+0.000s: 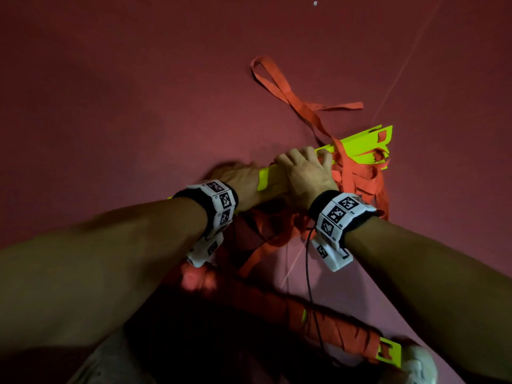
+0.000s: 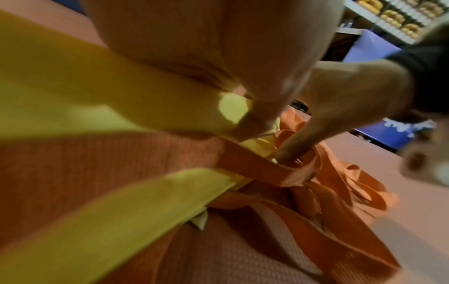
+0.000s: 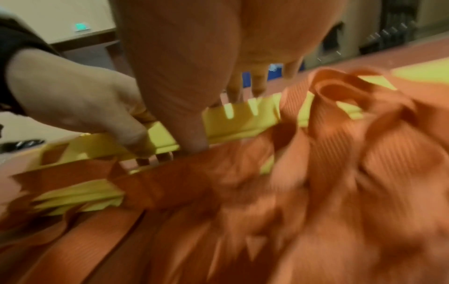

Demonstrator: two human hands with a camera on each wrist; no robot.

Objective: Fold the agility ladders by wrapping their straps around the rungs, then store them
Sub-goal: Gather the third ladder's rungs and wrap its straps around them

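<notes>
Head view, near to far: closest to me, low in frame, a wrapped ladder [image 1: 318, 328] lies on the red floor [image 1: 110, 92], strap wound round its rungs, one yellow end poking out by a shoe [image 1: 415, 361]. Above that, both my forearms reach fwd to the 2nd stack of yellow rungs [image 1: 363, 145]. Its long axis runs lower-left to upper-right, away from me. Left hand [image 1: 243, 181] grips the near end, fingers curled round it. Right hand [image 1: 307, 173] sits just beyond, nearer the stack's middle, thumb and fingers curled over the rungs' edge. Orange straps [image 1: 357, 178] hang in a loose tangle on the right side of the stack, touching the right hand; a long free tail [image 1: 277, 81] trails off across the floor, farthest out. My guess: the wrap starts from the right hand's side.

Hard to read: left fingertips are hidden behind the rungs, both wrist views are blurred, and I can't tell which strap loop leads to the free tail.
</notes>
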